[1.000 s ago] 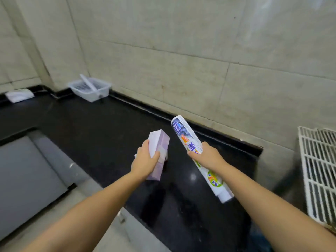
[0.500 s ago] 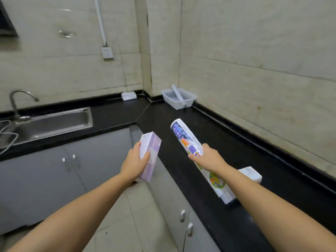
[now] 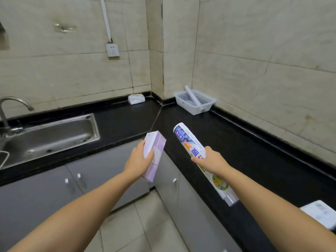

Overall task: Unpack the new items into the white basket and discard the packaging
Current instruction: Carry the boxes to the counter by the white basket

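We've got the left hand [image 3: 139, 161] gripping the box [image 3: 154, 153] around its middle — lilac, tilted, held over the cabinet fronts just off the counter [image 3: 254, 157] edge. Right hand [image 3: 211, 160] is closed around the roll [image 3: 196, 155] mid-length, printed wrap on, its far end pointing up toward the corner. Basket [image 3: 195, 104] sits well ahead on the counter against the wall — a white tube [image 3: 191, 95] lies in it.

Head cam, fwd-down, over hands [image 3: 174, 160]
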`<state>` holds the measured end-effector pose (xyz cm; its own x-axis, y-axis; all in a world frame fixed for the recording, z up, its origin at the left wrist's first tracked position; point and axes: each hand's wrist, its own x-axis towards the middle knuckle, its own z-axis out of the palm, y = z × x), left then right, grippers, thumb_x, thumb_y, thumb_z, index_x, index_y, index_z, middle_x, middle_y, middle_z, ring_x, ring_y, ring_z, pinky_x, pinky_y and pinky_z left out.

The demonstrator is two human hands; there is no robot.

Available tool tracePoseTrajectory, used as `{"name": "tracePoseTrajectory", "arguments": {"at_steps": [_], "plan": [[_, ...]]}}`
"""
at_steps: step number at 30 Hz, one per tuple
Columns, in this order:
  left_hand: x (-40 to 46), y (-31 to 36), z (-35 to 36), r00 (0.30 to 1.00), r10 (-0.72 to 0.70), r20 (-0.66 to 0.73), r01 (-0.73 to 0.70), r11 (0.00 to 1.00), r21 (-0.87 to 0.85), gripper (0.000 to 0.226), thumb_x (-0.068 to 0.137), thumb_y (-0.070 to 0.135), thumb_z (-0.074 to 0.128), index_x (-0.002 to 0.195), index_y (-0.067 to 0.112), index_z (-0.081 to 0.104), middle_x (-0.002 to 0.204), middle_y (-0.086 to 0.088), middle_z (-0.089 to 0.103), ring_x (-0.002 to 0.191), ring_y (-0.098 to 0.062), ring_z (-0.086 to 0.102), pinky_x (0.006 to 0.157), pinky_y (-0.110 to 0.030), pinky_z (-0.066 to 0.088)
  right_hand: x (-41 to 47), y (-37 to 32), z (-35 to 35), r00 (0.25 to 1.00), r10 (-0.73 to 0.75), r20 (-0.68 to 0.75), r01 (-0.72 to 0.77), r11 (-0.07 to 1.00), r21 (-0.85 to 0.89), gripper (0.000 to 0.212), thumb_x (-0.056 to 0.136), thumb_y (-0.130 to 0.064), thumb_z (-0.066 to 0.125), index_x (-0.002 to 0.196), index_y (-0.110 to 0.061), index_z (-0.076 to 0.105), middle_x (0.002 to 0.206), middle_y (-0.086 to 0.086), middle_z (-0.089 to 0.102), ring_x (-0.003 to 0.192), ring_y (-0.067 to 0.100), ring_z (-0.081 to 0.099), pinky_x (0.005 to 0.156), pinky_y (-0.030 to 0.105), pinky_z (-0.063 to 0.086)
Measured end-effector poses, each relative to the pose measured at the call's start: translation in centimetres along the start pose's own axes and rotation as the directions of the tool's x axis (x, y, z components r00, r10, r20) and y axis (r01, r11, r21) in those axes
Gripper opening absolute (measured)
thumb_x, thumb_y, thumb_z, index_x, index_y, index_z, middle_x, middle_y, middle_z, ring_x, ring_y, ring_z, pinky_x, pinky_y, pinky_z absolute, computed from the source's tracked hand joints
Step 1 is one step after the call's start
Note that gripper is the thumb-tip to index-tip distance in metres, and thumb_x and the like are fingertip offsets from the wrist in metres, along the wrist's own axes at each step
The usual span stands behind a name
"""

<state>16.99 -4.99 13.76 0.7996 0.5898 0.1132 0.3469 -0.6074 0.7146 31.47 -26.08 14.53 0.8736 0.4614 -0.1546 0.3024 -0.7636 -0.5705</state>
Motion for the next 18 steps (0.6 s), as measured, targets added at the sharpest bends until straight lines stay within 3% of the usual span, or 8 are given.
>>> {"name": "tracePoseTrajectory", "arguments": {"at_steps": [8, 13, 18], "plan": [[14.0, -0.8, 4.1, 0.996, 0.010, 0.089, -0.013, 0.999, 0.030, 0.053, 0.093, 0.036, 0.044, 0.140, 0.017, 0.030, 0.133, -0.012, 0.048, 0.112, -0.029, 0.053, 0.094, -0.049, 0.048, 13.9, 0.3, -0.4, 0.999, 0.040, -0.010, -0.039, 0.999, 0.024, 0.055, 0.075, -0.054, 0.061, 0.108, -0.014, 0.046, 0.105, 0.004, 0.060, 0.085, 0.020, 0.058, 0.073, 0.033, 0.048], [22.9, -0.6, 6.3, 0.992, -0.002, 0.123, -0.009, 0.996, 0.093, 0.056, 0.092, 0.040, 0.043, 0.141, 0.019, 0.028, 0.131, -0.012, 0.049, 0.108, -0.027, 0.055, 0.086, -0.038, 0.048, 21.7, 1.0, -1.4, 0.994, 0.109, 0.014, -0.109, 0.994, -0.011, 0.055, 0.075, -0.054, 0.061, 0.109, -0.012, 0.047, 0.108, 0.006, 0.061, 0.093, 0.024, 0.061, 0.080, 0.036, 0.051], [30.8, -1.5, 9.5, 0.962, 0.053, 0.269, -0.094, 0.986, 0.139, 0.057, 0.089, 0.044, 0.043, 0.140, 0.022, 0.027, 0.128, -0.009, 0.051, 0.104, -0.024, 0.056, 0.087, -0.042, 0.049, 27.8, 2.7, -1.4, 0.977, 0.214, 0.015, -0.214, 0.977, -0.011, 0.054, 0.075, -0.056, 0.060, 0.106, -0.014, 0.045, 0.107, 0.006, 0.062, 0.085, 0.021, 0.058, 0.076, 0.035, 0.050]]}}
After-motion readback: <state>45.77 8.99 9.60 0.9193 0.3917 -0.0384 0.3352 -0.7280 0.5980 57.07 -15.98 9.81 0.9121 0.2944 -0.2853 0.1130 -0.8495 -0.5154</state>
